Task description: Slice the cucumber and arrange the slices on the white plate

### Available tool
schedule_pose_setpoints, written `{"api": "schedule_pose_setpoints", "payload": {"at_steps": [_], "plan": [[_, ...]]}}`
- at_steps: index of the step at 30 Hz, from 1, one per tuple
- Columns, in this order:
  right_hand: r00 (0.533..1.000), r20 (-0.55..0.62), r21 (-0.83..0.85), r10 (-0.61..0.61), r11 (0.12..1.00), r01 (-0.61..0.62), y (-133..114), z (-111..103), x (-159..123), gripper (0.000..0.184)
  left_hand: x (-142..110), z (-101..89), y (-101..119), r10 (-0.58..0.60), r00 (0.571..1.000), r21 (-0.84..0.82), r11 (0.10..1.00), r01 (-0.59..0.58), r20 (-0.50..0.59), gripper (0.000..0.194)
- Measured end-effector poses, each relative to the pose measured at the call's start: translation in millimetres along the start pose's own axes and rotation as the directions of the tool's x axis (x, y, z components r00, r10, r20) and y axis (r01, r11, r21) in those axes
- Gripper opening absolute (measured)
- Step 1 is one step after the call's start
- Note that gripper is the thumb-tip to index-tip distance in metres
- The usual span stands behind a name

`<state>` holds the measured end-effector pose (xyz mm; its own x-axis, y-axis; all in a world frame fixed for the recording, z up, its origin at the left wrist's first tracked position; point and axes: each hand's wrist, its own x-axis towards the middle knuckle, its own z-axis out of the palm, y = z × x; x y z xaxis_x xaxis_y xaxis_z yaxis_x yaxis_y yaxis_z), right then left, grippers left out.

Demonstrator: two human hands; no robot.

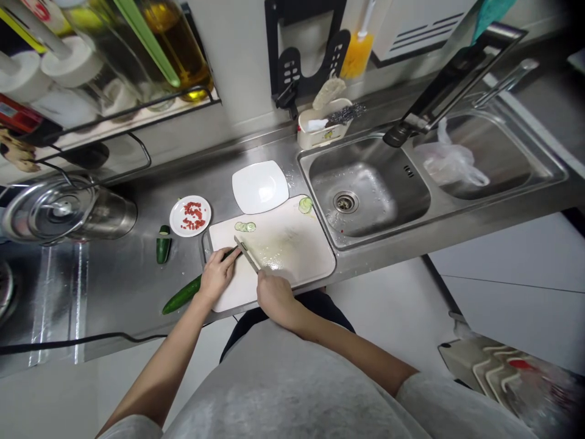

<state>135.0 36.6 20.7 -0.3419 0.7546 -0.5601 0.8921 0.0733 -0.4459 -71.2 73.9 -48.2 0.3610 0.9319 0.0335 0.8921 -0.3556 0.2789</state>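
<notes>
My left hand [217, 273] is closed around a long green cucumber [181, 295], which runs under the palm and off the left side of the white cutting board [301, 250]. In my right hand [276, 297] is a knife [249, 255], its blade against the cucumber's end beside my left fingertips. Some thin cucumber slices [245, 227] lie behind the blade on the board. More slices [305, 205] sit at the board's far right corner. A short cut cucumber piece [163, 245] rests on the steel counter at left.
Behind the board is a white square plate [260, 186]. A small round plate [191, 216] holds chopped red bits. The sink [370, 189] adjoins the board's right side, with a faucet [439, 91] over it. A steel pot [109, 210] stands at left.
</notes>
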Motion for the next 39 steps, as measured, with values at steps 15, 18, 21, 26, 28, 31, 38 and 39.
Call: {"api": "schedule_pose_setpoints", "payload": {"at_steps": [15, 18, 21, 26, 28, 31, 38, 39], "plan": [[0.999, 0.033, 0.018, 0.01, 1.0, -0.01, -3, -9, 3, 0.03, -2, 4.4, -5, 0.03, 1.0, 0.006, 1.0, -0.03, -0.007, 0.044], [0.998, 0.058, 0.028, 0.012, 1.0, -0.014, -5, -14, 6, 0.031, -3, 5.3, -6, 0.032, 0.999, 0.0, 0.999, -0.032, -0.011, 0.045], [0.998, 0.054, 0.038, 0.016, 0.999, -0.018, -6, -17, 7, 0.031, -3, 4.4, -5, 0.033, 0.999, -0.012, 0.999, -0.034, -0.01, 0.046], [0.998, 0.055, 0.044, 0.017, 0.999, -0.02, -4, -18, 7, 0.03, -2, 1.9, -2, 0.016, 1.0, -0.031, 0.999, -0.017, -0.008, 0.046], [0.998, 0.062, 0.048, 0.02, 0.999, -0.023, -5, -19, 8, 0.031, -1, 1.4, -1, 0.013, 1.0, -0.035, 0.999, -0.013, -0.004, 0.046], [0.998, 0.064, 0.063, 0.023, 0.998, -0.027, -5, -19, 10, 0.031, -1, 1.0, -2, 0.018, 1.0, -0.029, 0.999, -0.018, 0.0, 0.046], [0.999, 0.047, 0.093, 0.016, 0.995, -0.021, -2, -18, 12, 0.029, 0, -0.2, -2, 0.03, 0.999, -0.026, 0.999, -0.03, 0.01, 0.046], [0.999, 0.047, 0.094, 0.019, 0.995, -0.023, -1, -17, 13, 0.029, 0, 0.1, -2, 0.029, 1.0, -0.026, 0.999, -0.029, 0.009, 0.046]]}}
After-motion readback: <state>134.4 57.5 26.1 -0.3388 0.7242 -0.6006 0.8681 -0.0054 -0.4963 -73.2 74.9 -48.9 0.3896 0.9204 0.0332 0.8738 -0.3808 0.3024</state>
